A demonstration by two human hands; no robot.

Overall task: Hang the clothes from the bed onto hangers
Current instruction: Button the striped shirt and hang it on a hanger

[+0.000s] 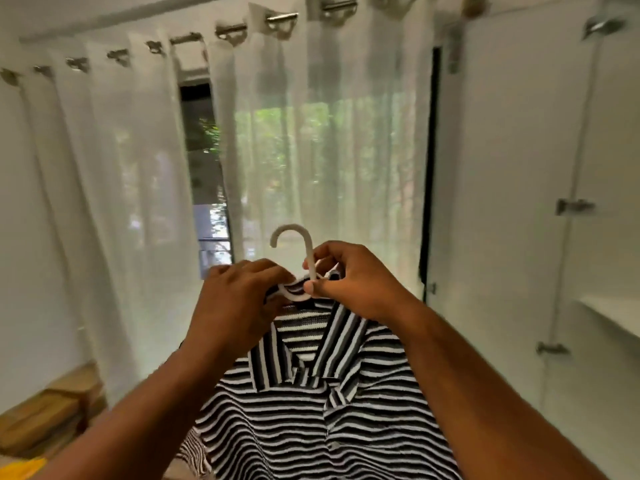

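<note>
White shelf [613, 315] at right; blurred stacked wooden surface [52, 417] lower left; yellow cloth [20, 468] just beside

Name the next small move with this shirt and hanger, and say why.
Probably tug the collar straight over the hanger with the left hand, while the right hand holds the stem steady. The shirt already hangs from the hanger, but its collar sits bunched and twisted at the neck, where both hands pinch.
</note>
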